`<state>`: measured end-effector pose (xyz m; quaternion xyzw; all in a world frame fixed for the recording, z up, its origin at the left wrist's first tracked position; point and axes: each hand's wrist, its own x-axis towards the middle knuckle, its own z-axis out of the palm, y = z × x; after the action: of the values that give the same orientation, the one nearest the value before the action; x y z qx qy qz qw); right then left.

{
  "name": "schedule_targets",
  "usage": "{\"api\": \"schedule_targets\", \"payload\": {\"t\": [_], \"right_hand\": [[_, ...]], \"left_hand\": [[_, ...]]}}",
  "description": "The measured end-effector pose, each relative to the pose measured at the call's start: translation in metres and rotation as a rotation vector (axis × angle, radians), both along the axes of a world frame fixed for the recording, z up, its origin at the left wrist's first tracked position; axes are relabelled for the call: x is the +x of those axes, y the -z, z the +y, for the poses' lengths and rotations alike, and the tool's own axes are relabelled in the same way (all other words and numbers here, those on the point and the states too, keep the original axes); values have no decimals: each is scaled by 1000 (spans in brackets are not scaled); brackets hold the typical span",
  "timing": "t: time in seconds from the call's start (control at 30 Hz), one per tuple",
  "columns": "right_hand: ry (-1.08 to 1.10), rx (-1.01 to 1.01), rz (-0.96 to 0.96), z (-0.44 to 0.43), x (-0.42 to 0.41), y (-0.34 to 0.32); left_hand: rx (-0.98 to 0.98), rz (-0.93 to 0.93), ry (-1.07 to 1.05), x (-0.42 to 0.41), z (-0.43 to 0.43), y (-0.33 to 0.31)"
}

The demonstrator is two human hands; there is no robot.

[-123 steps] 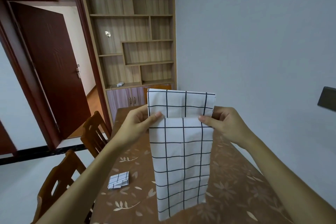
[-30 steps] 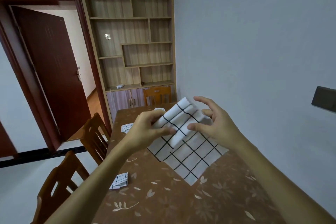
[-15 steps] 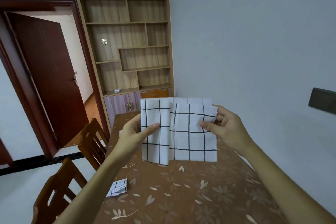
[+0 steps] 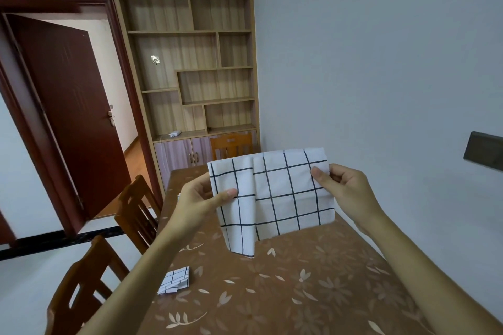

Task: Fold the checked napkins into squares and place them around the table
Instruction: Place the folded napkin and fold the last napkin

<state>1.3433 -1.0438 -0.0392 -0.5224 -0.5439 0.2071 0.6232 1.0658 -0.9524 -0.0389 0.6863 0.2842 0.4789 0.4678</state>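
Grip firm on both sides: left hand (image 4: 201, 198) and right hand (image 4: 345, 187) each pinch a side edge of the checked napkin (image 4: 283, 193), held above the worktop (image 4: 299, 294). It is part-folded, with the left panel hanging lower. Judged mid-fold; the next move calls for squaring the edges. One folded napkin (image 4: 175, 280) lies near the left edge. Open worktop runs beyond to a far chair (image 4: 231, 144).

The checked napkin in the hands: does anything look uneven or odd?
Yes. The held napkin is folded unevenly: its left layer hangs lower than the rest, so the bottom edges do not line up.
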Motion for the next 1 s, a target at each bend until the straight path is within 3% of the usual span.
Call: {"api": "schedule_targets", "payload": {"t": [0.2, 0.3, 0.43, 0.63, 0.77, 0.87, 0.93, 1.0], "right_hand": [[159, -9, -69, 3, -12, -6], [179, -15, -20, 8, -17, -7], [74, -149, 211, 10, -22, 1], [-396, -167, 704, -1, -34, 11], [-248, -27, 765, 4, -33, 4], [-5, -6, 614, 11, -30, 2], [286, -31, 285, 15, -29, 10], [407, 99, -26, 9, -37, 15]], "left_hand": [[45, 25, -11, 6, -3, 3], [168, 58, -139, 15, -7, 9], [235, -88, -362, 30, -15, 13], [175, -254, -366, 38, -24, 9], [58, -238, -326, 34, -19, 11], [-103, -177, -311, 31, -15, 14], [-228, -163, -329, 30, -13, 14], [-323, -151, -355, 29, -11, 14]]}}
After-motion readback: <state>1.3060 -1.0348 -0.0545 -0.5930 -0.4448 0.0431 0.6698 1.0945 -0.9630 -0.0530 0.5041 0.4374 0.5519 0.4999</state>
